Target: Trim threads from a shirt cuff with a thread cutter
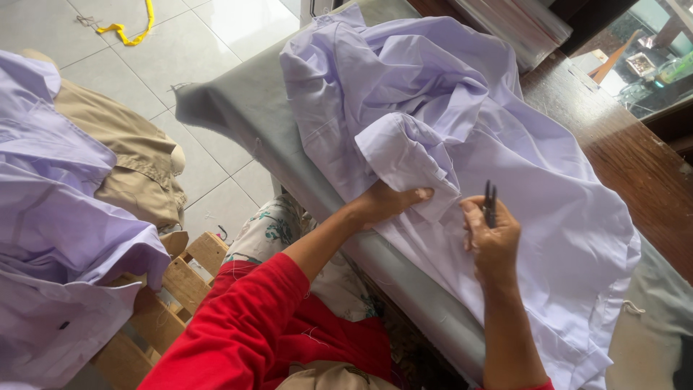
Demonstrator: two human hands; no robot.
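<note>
From the head view, the left hand [386, 202] pinches a folded cuff of the lilac shirt [462, 144] heaped across the grey table [245, 108] near its front edge, while the right hand [492, 242] is closed around dark snips [490, 202].

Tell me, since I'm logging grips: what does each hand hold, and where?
Left hand pinches the lilac shirt at a folded cuff-like edge. Right hand grips small dark snips by their lower part.
</note>
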